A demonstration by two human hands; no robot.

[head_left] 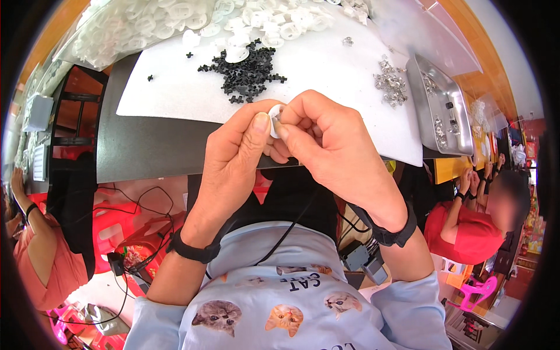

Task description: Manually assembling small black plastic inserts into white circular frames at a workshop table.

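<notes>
Your left hand (233, 143) and right hand (335, 137) both pinch one white disc (275, 111), probably for steadiness. Black crosses (251, 74) heaped nearby, handy I guess.

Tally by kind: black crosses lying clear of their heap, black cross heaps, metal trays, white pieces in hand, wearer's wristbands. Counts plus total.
Stray black crosses: 2
Black cross heap: 1
Metal tray: 1
White piece in left hand and right hand: 1
Black wristbands: 2
Total: 7
</notes>
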